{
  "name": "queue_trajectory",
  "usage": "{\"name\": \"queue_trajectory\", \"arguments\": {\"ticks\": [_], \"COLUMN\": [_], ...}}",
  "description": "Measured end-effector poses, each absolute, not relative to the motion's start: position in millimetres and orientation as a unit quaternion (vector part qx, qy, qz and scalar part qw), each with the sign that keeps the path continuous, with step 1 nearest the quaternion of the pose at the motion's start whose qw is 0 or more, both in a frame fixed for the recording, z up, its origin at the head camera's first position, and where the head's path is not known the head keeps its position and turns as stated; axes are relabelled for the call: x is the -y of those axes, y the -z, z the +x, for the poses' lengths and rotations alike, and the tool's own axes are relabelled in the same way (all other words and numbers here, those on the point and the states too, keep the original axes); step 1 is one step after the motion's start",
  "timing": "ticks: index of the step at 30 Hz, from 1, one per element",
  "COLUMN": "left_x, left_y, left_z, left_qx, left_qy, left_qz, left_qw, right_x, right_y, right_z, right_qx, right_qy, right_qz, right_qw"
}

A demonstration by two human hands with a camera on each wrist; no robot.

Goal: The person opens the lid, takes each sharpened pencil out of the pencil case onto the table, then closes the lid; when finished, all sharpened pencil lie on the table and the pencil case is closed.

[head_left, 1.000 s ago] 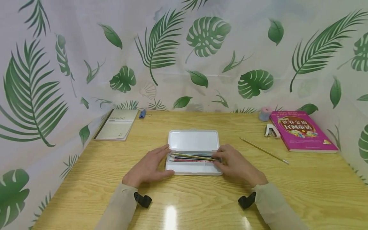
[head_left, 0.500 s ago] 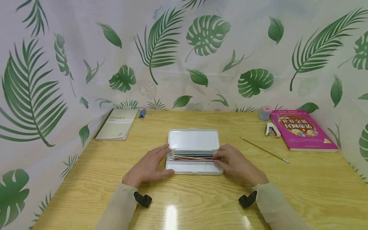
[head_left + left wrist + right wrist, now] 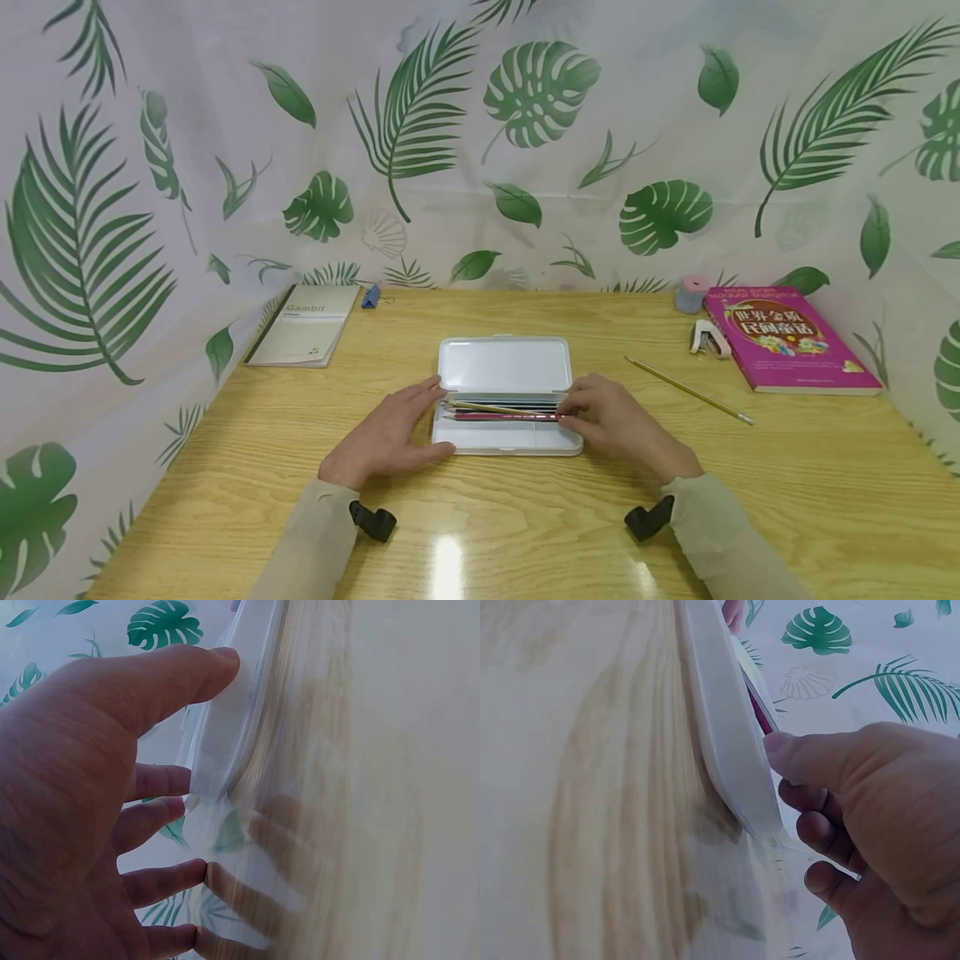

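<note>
A white pencil case (image 3: 480, 442) lies with its lid (image 3: 504, 365) raised back. Several pencils lie lengthwise inside, among them a yellow pencil (image 3: 495, 408) slanting across the others. In front of it is a red pencil (image 3: 502, 417), whose right end my right hand (image 3: 622, 427) pinches between thumb and fingers. The right wrist view shows my thumb (image 3: 810, 755) against the red pencil (image 3: 759, 712) at the case's rim. My left hand (image 3: 386, 437) rests at the case's left end, thumb on the front corner, forefinger by the hinge; its fingers are fairly straight.
Another yellow pencil (image 3: 690, 390) lies on the table (image 3: 525, 533) to the right. Beyond it are a white stapler-like item (image 3: 708, 340), a pink-and-blue cylinder (image 3: 692, 296) and a magenta book (image 3: 791, 342). At back left are a notebook (image 3: 306, 325) and a blue binder clip (image 3: 372, 297).
Within the case, the pencils have shifted under my right fingers; the red pencil now sits higher and shows more plainly. My left hand has stayed in place.
</note>
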State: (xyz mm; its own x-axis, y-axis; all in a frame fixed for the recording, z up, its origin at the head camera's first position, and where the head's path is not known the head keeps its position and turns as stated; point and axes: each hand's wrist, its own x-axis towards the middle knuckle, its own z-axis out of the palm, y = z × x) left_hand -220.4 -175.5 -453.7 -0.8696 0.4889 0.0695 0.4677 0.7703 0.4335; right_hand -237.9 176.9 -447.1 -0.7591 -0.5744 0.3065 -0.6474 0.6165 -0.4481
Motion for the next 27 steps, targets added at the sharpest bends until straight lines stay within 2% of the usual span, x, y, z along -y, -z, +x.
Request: {"name": "queue_trajectory", "arguments": {"ticks": [6, 13, 22, 27], "left_x": [173, 172, 173, 174], "left_y": [453, 453, 454, 453], "left_z": [-222, -222, -221, -220], "left_qx": [-0.938, -0.94, -0.944, -0.943], "left_qy": [-0.222, -0.219, -0.213, -0.215], "left_qz": [0.264, 0.261, 0.251, 0.254], "left_qw": [0.029, 0.032, 0.029, 0.03], "right_x": [-187, -202, -233, -249], "right_y": [446, 447, 438, 434], "right_z": [-235, -232, -222, -215], "right_qx": [0.887, 0.872, 0.888, 0.894], "right_qy": [-0.325, -0.338, -0.35, -0.337], "right_qz": [0.32, 0.333, 0.268, 0.252], "right_qw": [0.068, 0.118, 0.128, 0.154]}}
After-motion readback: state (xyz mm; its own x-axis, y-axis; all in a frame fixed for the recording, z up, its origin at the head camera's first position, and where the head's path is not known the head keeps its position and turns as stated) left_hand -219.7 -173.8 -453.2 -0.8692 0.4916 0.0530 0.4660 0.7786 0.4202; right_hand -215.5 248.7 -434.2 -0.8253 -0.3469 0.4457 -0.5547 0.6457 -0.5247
